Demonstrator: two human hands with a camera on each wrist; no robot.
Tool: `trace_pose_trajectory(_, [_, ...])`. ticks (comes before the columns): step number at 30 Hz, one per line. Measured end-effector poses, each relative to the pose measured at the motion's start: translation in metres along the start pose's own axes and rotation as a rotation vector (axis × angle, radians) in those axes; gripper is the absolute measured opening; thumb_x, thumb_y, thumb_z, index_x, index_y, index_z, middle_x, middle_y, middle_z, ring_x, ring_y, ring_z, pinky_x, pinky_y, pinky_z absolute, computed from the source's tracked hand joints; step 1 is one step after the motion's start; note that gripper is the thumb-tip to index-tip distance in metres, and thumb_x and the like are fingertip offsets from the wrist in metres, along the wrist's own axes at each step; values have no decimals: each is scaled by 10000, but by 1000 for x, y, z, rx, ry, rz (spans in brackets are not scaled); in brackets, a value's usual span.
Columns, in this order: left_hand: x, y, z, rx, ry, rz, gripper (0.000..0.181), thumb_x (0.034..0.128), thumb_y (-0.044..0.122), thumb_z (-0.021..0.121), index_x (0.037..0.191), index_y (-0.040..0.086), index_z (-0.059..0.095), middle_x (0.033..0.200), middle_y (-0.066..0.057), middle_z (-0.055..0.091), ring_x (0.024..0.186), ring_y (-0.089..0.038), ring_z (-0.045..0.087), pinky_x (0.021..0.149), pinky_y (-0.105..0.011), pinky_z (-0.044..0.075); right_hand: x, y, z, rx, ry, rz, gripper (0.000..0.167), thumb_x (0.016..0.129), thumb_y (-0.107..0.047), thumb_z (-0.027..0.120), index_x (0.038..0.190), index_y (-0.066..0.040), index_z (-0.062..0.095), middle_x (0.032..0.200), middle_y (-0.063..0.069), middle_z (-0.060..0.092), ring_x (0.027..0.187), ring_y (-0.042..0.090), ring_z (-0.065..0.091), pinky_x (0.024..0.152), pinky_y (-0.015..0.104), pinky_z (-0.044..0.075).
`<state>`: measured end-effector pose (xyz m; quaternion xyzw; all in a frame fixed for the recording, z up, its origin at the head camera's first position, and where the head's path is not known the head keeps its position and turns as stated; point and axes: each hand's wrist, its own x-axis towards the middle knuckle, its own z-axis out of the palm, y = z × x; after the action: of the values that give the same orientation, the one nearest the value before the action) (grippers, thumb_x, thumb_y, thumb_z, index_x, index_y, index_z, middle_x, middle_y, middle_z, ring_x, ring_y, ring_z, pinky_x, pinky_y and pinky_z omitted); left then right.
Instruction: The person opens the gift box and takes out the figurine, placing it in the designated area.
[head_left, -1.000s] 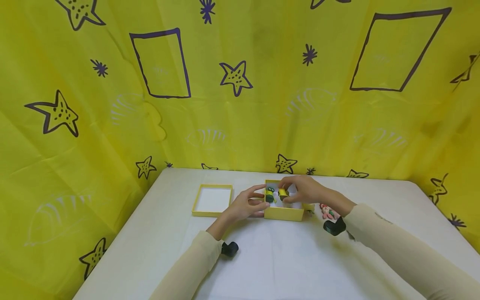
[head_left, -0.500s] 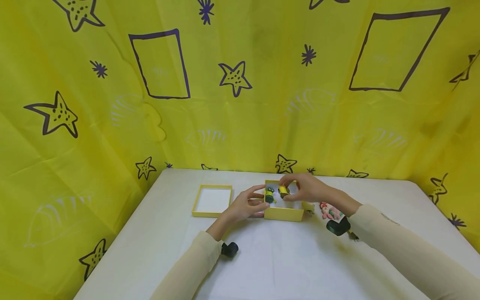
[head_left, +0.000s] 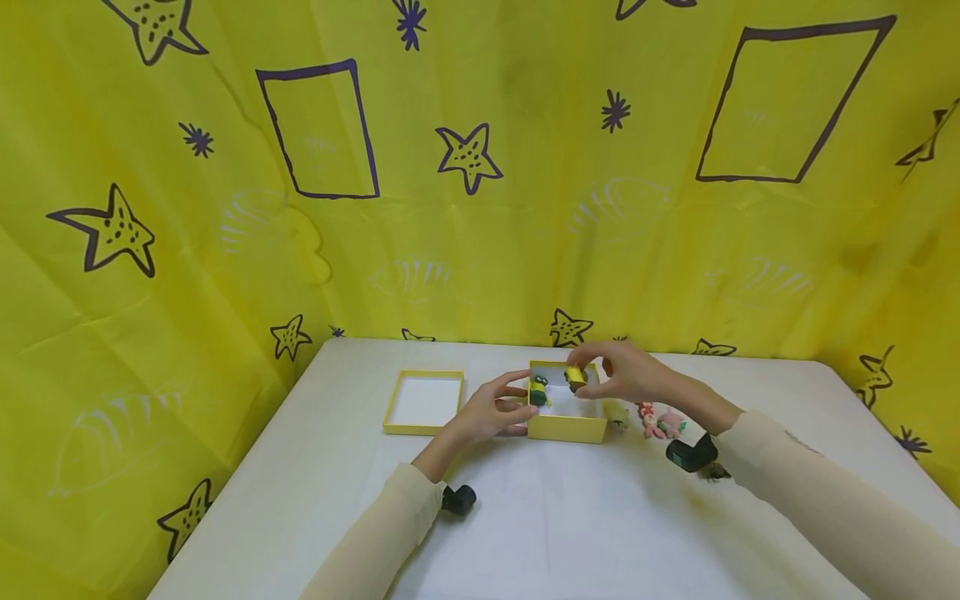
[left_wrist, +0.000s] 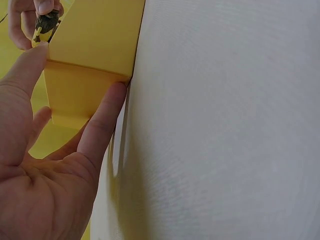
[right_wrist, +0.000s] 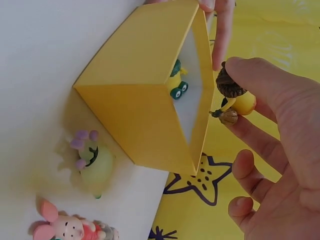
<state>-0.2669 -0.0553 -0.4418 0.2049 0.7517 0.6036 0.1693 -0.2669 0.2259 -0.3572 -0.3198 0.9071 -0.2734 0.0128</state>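
A yellow open-topped box point(head_left: 567, 429) stands on the white table. My left hand point(head_left: 487, 407) rests against its left side, fingers fairly straight; in the left wrist view a fingertip touches the box's lower corner and the thumb its upper edge. Over the box's right part, my right hand point(head_left: 626, 373) pinches a small yellow figurine point(right_wrist: 244, 103) with a brown, ridged, acorn-like cap between thumb and fingers. The held figurine appears just above the box opening in the right wrist view. Inside the box, at the left, lies a green-and-yellow figurine point(head_left: 538, 390) with big round eyes.
A shallow yellow-rimmed lid point(head_left: 426, 402) lies left of the box. Right of the box are a pale green figurine point(right_wrist: 98, 167) with purple knobs and a pink-eared figurine point(right_wrist: 70, 228). A small dark item point(head_left: 714, 472) sits under my right wrist. Behind hangs a yellow curtain point(head_left: 480, 275).
My right hand has lifted the acorn-capped figurine up and to the right, from inside the box to over its right part. The left hand and box have stayed put.
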Motion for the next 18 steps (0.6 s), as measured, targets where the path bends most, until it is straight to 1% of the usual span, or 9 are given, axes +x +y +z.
trace_pose_trajectory(4, [-1, 1, 0, 18, 4, 2, 692, 963, 211, 756, 1573, 232, 429, 1430, -201, 542, 1248, -323, 619, 913, -377, 598, -7, 0, -5, -3, 7, -11, 432, 868, -280, 852, 1228, -104, 691, 1105, -18, 718, 943, 206, 582, 723, 295, 484])
trace_pose_trajectory(8, [-2, 1, 0, 19, 0, 18, 694, 967, 195, 750, 1578, 213, 421, 1429, -208, 541, 1242, -319, 623, 904, -374, 601, -15, 2, -10, -7, 21, -20, 425, 863, -261, 857, 1218, -96, 692, 1100, -21, 719, 949, 173, 585, 708, 276, 484])
trace_pose_trajectory(14, [-2, 0, 0, -22, -12, 27, 695, 969, 158, 742, 1581, 195, 414, 1434, -230, 524, 1240, -321, 622, 864, -386, 616, -27, 5, -13, -3, 50, -28, 381, 861, -233, 858, 1188, -105, 709, 1084, -36, 719, 958, 152, 598, 714, 292, 500])
trace_pose_trajectory(18, [-1, 0, 0, -20, -16, 29, 696, 971, 158, 741, 1582, 195, 411, 1440, -230, 520, 1246, -320, 619, 861, -381, 617, -35, 6, -15, 0, 68, -23, 383, 856, -228, 862, 1189, -111, 714, 1083, -45, 713, 937, 132, 590, 717, 311, 505])
